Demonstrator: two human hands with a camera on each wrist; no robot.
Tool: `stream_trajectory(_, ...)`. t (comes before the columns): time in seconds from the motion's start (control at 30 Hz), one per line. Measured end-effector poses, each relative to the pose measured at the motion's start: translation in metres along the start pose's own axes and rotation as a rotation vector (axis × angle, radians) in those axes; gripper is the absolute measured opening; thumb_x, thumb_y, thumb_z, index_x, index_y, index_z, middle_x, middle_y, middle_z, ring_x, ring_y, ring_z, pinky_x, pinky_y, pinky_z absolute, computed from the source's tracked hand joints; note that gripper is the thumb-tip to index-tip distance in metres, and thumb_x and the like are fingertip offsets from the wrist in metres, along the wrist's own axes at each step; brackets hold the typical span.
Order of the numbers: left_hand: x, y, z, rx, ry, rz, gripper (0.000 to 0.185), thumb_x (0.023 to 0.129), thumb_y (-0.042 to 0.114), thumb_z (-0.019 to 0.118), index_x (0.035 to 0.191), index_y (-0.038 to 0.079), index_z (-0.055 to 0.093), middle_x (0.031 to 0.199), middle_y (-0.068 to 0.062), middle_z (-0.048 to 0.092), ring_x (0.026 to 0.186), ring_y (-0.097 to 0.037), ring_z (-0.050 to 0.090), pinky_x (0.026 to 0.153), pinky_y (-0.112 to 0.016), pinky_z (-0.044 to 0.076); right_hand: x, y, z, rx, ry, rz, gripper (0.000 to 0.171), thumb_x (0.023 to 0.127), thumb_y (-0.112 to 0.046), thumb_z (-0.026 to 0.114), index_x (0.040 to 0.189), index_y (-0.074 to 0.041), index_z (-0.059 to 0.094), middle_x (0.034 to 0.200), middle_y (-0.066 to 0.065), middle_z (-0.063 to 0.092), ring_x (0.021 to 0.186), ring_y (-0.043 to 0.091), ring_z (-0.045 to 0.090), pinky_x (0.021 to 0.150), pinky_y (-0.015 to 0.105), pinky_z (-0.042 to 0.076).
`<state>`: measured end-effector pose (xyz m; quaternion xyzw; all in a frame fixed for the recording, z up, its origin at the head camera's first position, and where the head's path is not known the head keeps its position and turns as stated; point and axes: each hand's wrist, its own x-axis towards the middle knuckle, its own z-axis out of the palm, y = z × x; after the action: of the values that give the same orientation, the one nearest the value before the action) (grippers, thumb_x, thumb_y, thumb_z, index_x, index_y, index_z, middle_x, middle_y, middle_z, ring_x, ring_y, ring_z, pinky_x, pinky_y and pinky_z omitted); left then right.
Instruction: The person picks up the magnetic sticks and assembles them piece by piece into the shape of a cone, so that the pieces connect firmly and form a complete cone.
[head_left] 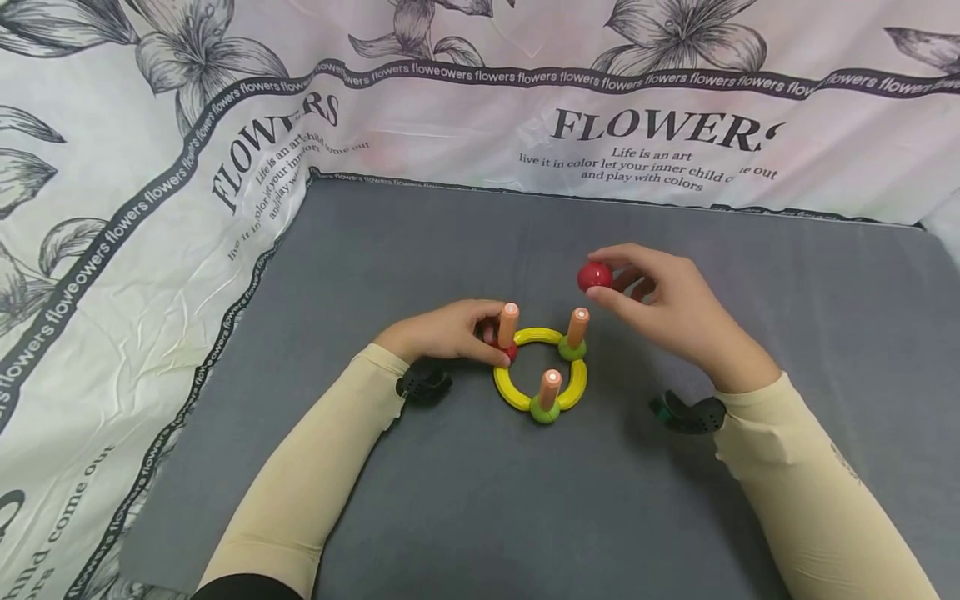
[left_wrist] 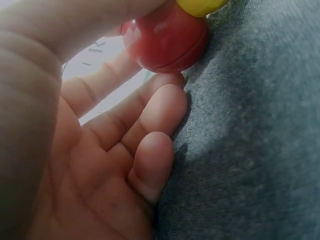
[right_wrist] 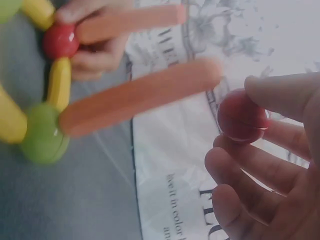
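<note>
A toy ring of yellow curved pieces (head_left: 517, 392) lies on the grey mat, joined by two green balls (head_left: 544, 409) and a red ball (left_wrist: 167, 37). An orange stick (head_left: 550, 388) stands upright on each ball. My left hand (head_left: 450, 332) grips the ring at its left, fingers around the red ball joint (head_left: 511, 352) and its orange stick (head_left: 507, 324). My right hand (head_left: 660, 296) hovers just above and right of the ring, pinching a loose red ball (head_left: 594, 277) between thumb and fingers (right_wrist: 280, 97); the red ball (right_wrist: 242, 116) is clear of the nearest stick (right_wrist: 137, 97).
The grey mat (head_left: 480, 500) covers the table. A white cloth printed with flowers and lettering (head_left: 150, 208) rises along the back and left sides. Black wrist-camera mounts (head_left: 690, 414) sit under both forearms.
</note>
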<state>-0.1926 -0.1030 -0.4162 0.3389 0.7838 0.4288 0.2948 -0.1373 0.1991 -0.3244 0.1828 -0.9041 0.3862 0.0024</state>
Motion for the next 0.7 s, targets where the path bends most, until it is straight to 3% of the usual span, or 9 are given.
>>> stream_trajectory(0.27, -0.002, -0.002, 0.003, -0.014, -0.004, -0.023, 0.028, 0.089, 0.025, 0.086, 0.11, 0.018, 0.068, 0.09, -0.004, 0.063, 0.083, -0.021, 0.058, 0.073, -0.03, 0.047, -0.019, -0.002, 0.006, 0.046, 0.042, -0.071, 0.04, 0.094, -0.015, 0.082, 0.132, -0.017, 0.071, 0.11, -0.001, 0.074, 0.095, 0.008, 0.063, 0.08, 0.018, 0.049)
stream_trajectory(0.43, 0.002, -0.001, 0.005, -0.009, 0.003, -0.002, 0.03, 0.09, 0.026, 0.086, 0.111, 0.018, 0.068, 0.091, -0.004, 0.062, 0.084, -0.021, 0.058, 0.074, -0.03, 0.047, -0.024, -0.004, 0.005, 0.022, 0.064, -0.173, 0.041, 0.091, -0.007, 0.083, 0.13, -0.014, 0.072, 0.107, -0.003, 0.074, 0.093, 0.005, 0.062, 0.078, 0.017, 0.05)
stream_trajectory(0.7, 0.002, 0.0, 0.001, 0.006, 0.012, -0.016, 0.03, 0.089, 0.025, 0.087, 0.11, 0.017, 0.068, 0.089, -0.004, 0.063, 0.082, -0.021, 0.058, 0.072, -0.03, 0.047, -0.022, -0.005, 0.015, -0.046, 0.09, -0.335, 0.044, 0.084, -0.001, 0.086, 0.126, -0.01, 0.074, 0.111, -0.003, 0.074, 0.093, 0.011, 0.064, 0.076, 0.02, 0.048)
